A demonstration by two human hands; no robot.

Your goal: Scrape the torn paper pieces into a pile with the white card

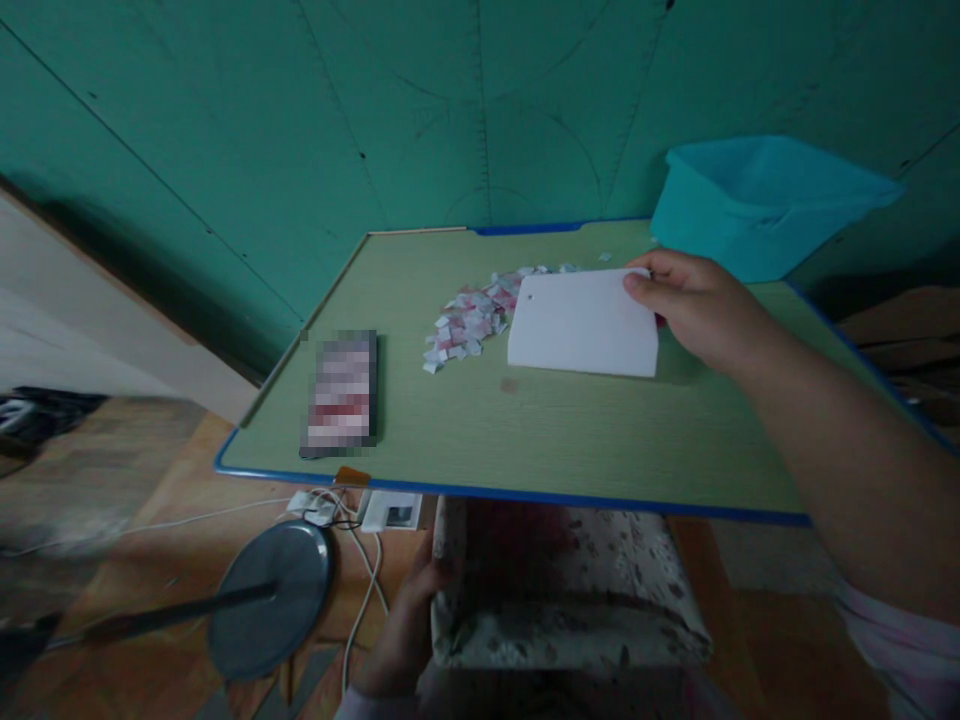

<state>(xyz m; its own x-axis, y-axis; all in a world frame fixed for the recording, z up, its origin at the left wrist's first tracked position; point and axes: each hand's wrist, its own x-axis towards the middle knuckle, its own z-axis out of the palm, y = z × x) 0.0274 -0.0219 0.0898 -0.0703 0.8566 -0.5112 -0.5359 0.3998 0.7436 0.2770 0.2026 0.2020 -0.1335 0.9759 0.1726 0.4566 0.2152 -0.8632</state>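
The right hand [688,302] reaches in from the right side. Its grip pinches the upper right corner of a flat, white, near-rectangular panel [581,322], thumb on the near face. The panel has a small hole at its upper left corner and stands over the right part of a loose heap of small pale and pink paper scraps [472,318]. The heap lies on a pale green tabletop [450,435] with blue edging. A turquoise plastic bin [739,225] stands at the far right corner. Below the near edge, the left hand [409,628] touches the left side of an open box covered in pale, dark-patterned fabric [574,640]; whether its grip is closed cannot be told
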